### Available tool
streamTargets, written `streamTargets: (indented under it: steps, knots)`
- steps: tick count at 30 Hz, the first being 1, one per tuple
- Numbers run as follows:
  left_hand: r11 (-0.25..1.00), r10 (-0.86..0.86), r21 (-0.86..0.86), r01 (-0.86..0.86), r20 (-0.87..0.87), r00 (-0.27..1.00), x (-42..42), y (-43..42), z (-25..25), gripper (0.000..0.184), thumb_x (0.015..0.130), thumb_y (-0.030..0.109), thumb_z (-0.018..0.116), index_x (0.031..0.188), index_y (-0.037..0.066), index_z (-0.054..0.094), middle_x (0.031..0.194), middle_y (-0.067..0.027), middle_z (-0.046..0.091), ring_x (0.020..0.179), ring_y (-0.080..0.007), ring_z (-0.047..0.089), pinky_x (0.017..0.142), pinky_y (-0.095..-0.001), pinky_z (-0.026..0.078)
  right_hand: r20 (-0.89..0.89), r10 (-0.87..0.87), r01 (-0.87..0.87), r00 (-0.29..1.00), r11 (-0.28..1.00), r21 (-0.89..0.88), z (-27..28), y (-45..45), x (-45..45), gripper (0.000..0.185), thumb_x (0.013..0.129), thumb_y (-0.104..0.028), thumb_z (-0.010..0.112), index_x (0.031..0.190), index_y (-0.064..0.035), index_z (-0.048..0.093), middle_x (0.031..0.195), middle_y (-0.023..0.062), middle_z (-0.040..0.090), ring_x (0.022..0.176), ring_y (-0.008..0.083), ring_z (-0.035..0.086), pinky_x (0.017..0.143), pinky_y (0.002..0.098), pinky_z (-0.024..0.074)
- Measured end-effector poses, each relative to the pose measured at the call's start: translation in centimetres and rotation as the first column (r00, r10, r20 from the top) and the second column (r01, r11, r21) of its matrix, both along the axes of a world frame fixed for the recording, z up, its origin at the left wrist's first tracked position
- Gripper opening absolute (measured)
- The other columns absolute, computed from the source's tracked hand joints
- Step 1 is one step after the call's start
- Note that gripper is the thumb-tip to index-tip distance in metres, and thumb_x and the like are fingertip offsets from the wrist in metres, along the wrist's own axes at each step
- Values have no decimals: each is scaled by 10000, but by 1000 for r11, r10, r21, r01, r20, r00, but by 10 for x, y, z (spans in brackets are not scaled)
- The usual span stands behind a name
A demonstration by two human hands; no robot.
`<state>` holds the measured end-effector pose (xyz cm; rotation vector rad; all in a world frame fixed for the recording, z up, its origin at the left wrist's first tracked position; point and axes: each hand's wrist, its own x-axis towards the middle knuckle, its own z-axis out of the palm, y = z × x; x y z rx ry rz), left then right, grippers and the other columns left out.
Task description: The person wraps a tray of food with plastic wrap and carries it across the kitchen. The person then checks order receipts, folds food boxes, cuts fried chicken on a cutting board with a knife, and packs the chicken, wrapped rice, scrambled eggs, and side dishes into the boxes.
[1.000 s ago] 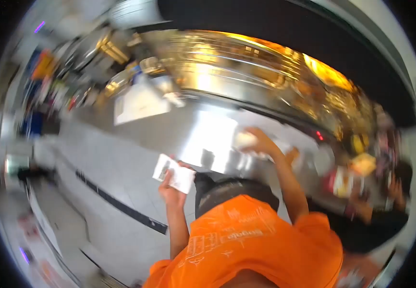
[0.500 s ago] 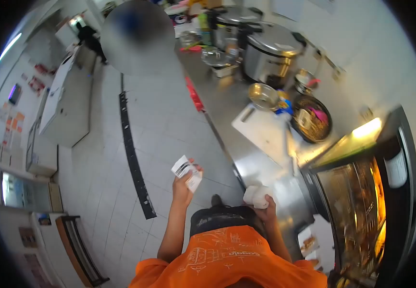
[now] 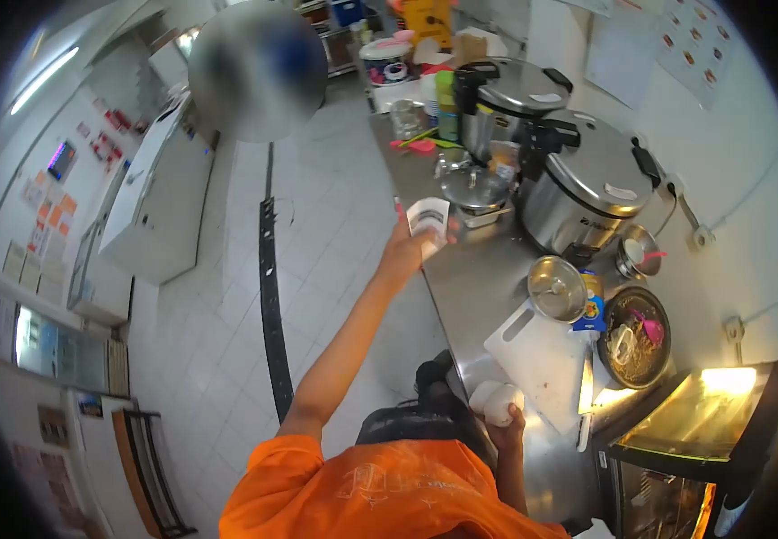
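My left hand (image 3: pixel 404 250) reaches forward over the counter edge, closed on a small white paper slip (image 3: pixel 428 218) with dark print on it. Low on the right, my right hand (image 3: pixel 508 431) is wrapped around a pair of white rounded containers (image 3: pixel 497 402) lying side by side; their exact kind is not clear. Just beyond the right hand lies a white cutting board (image 3: pixel 533 346) with a knife (image 3: pixel 585 404) along its right side. A glass-lidded pot (image 3: pixel 475 187) stands close to the paper slip.
Two large steel cookers (image 3: pixel 578 193) stand against the wall. Near them are a metal bowl (image 3: pixel 557 289) and a dark pan of food (image 3: pixel 636 337) with a pink scoop. A lit glass warmer (image 3: pixel 694 413) is at right. Tiled floor (image 3: pixel 200 359) lies left of the counter.
My left hand has stretched forward and right with the paper slip, toward the cookers. My right hand still holds the white containers. The view has turned, showing more of the counter and wall.
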<state>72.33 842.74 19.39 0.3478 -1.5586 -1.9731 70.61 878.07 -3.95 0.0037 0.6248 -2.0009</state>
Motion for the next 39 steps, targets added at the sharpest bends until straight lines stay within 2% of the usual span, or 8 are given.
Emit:
streamTargets:
  steps: [7,10,12,14,22,29,31,39]
  knots:
    - [886,-417,-61,460,331,847,-212,-129,49,210,926,232,582,1089,105,620,954,-53,649,776,-137,639,547,-256,499,-35,-314,314,949,950,-3,30,-87,-86,693,736,-263,772,1308,-112,411,1159,80,533,1073,233,547,888,372,498]
    - [787,-137,-398,472,633,762,-293,-146,40,305,879,337,673,1074,105,638,935,-37,655,681,-104,619,517,-249,474,-106,-348,343,932,937,-62,39,-93,-98,701,716,-263,802,1281,-116,414,1132,71,536,1054,227,562,886,346,503]
    - [477,15,-848,229,269,963,-345,-168,23,394,849,353,713,1158,121,638,892,-8,655,560,-64,543,467,-226,419,-64,-413,404,908,907,-122,34,-97,-99,747,695,-248,788,1322,-135,395,1197,110,509,1146,294,521,959,439,469]
    - [657,-283,-503,561,525,802,-377,-169,53,434,860,343,704,1242,154,617,860,21,647,512,-42,468,443,-212,377,-55,-534,534,844,845,-21,60,-95,-78,743,695,-255,793,1317,-133,407,1214,114,509,1165,299,514,984,454,454]
    - [282,-720,-240,929,588,370,-464,-221,38,429,872,293,695,1227,69,603,749,57,552,518,-33,417,452,-205,343,73,-806,783,588,589,198,42,-134,-16,734,776,-361,748,1383,-126,409,1362,155,483,1272,359,450,1071,576,353]
    - [402,-711,-303,864,491,503,-472,-202,58,275,852,208,702,1075,59,639,829,17,601,666,-57,513,499,-228,394,191,-882,876,431,459,144,62,-253,-72,715,815,-353,719,1383,-64,396,1326,140,512,1210,310,509,1010,459,440]
    - [426,-676,-367,827,478,560,-480,-190,100,235,842,245,716,960,53,647,731,28,577,568,-40,470,458,-222,357,17,-909,891,416,411,194,73,-279,-101,693,827,-353,701,1378,-55,403,1347,158,496,1252,337,474,1059,563,372]
    - [67,-781,-326,943,571,253,-554,-145,225,214,815,278,733,826,97,618,527,91,419,409,-12,358,413,-202,303,-619,-762,972,188,55,227,264,-326,-281,576,875,-275,690,1353,-102,417,1275,96,495,1143,179,488,920,342,440]
